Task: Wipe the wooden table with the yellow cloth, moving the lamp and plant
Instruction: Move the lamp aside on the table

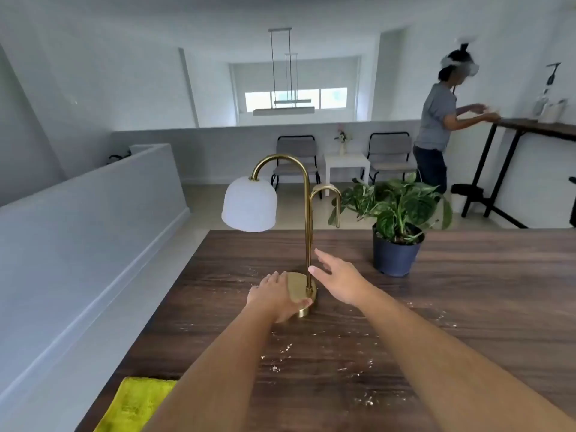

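Note:
A brass lamp (308,213) with a white dome shade stands on the dark wooden table (467,322). My left hand (276,296) lies over its round base, fingers wrapped on the edge. Just right of the stem, my right hand (338,277) hovers with spread fingers, its fingertips close to the stem, holding nothing. A leafy plant in a dark blue pot (396,254) stands to the right, farther back. The yellow cloth (137,403) lies flat at the table's near left corner, partly behind my left forearm. White crumbs are scattered over the wood.
The table's left edge drops to the floor beside a low white wall (93,229). Beyond the far edge are two chairs, a small white side table (346,165) and a person bent over a tall dark table (536,127) at the right.

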Available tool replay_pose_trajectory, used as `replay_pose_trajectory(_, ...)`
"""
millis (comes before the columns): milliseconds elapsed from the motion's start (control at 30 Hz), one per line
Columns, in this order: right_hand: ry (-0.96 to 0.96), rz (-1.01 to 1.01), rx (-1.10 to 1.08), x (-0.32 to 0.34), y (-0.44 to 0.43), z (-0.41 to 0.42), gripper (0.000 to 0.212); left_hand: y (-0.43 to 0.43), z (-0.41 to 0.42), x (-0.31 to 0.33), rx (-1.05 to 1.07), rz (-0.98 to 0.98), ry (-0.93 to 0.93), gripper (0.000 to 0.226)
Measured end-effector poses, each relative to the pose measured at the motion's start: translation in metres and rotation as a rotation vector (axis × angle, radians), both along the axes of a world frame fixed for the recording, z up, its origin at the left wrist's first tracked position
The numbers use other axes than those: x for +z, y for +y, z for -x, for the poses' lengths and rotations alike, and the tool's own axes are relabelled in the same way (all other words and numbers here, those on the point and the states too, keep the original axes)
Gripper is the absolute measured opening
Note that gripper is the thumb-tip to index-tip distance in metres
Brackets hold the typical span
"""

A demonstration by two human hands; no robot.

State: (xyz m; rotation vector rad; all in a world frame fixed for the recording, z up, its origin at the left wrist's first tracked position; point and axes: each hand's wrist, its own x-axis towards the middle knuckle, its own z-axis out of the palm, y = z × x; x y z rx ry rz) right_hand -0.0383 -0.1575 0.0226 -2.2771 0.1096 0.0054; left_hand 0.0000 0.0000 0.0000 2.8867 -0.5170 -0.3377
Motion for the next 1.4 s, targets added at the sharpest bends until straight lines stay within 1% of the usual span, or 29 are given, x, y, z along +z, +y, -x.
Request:
replay_pose_trajectory(33, -0.046, -0.052, -0.015, -0.003, 0.003, -0.006, 0.060, -0.001, -0.004, -0.003, -0.009, -0.002, -0.001, 0.099)
replay_pose_trajectory(100, -0.099, -0.093, -0.050, 0.001, 0.010, -0.013, 0.051, -0.003, -0.011, -0.006, -0.009, -0.006, 0.014, 0.104)
replay_pose_trajectory(233, -0.182, -0.168, -0.111, 0.004, 0.019, -0.021, 0.017, -0.004, -0.016, -0.011, 0.001, -0.005, 0.000, 0.108)
replay_pose_trajectory(267, -0.175, -0.189, -0.101, 0.002, 0.017, -0.025, 0.012, -0.006, -0.017, -0.013, 0.021, -0.012, -0.019, 0.108)
replay_pose_trajectory(367, -0.204, -0.177, -0.104, -0.006, 0.016, -0.028, 0.013, -0.006, -0.016, -0.013, 0.037, 0.003, -0.039, 0.108)
replay_pose_trajectory(433, -0.218, -0.167, -0.091, -0.005, 0.016, -0.026, 0.013, -0.008, -0.013, -0.014, 0.049, 0.009, -0.016, 0.110)
replay_pose_trajectory(533, -0.219, -0.150, -0.045, -0.006, 0.011, -0.029, 0.013, -0.016, -0.010, -0.012, 0.118, 0.033, -0.020, 0.113)
replay_pose_trajectory(667, -0.254, -0.150, -0.043, -0.011, 0.013, -0.030, 0.013, -0.018, -0.011, -0.016, 0.172, 0.056, -0.012, 0.113)
replay_pose_trajectory(767, -0.271, -0.136, -0.034, -0.014, 0.013, -0.032, 0.012, -0.017, -0.015, -0.019, 0.193, 0.057, -0.010, 0.106)
replay_pose_trajectory(833, -0.290, -0.141, -0.049, -0.013, 0.014, -0.035, 0.011, -0.017, -0.018, -0.019, 0.177, 0.022, -0.046, 0.100)
replay_pose_trajectory(933, -0.304, -0.147, -0.077, -0.009, 0.017, -0.043, 0.011, -0.018, -0.026, -0.022, 0.148, 0.014, -0.095, 0.099)
replay_pose_trajectory(1100, -0.315, -0.172, -0.094, 0.008, 0.034, -0.073, 0.012, 0.001, -0.064, -0.007, 0.092, 0.024, -0.124, 0.100)
replay_pose_trajectory(1233, -0.323, -0.197, -0.082, 0.026, 0.059, -0.118, 0.012, 0.029, -0.114, 0.009, 0.058, 0.047, -0.190, 0.103)
replay_pose_trajectory(1333, -0.318, -0.238, -0.072, 0.030, 0.077, -0.158, 0.018, 0.048, -0.159, 0.013, 0.047, 0.043, -0.231, 0.107)
replay_pose_trajectory(1400, -0.325, -0.231, -0.078, 0.028, 0.090, -0.186, 0.019, 0.062, -0.188, 0.010, 0.051, 0.051, -0.247, 0.108)
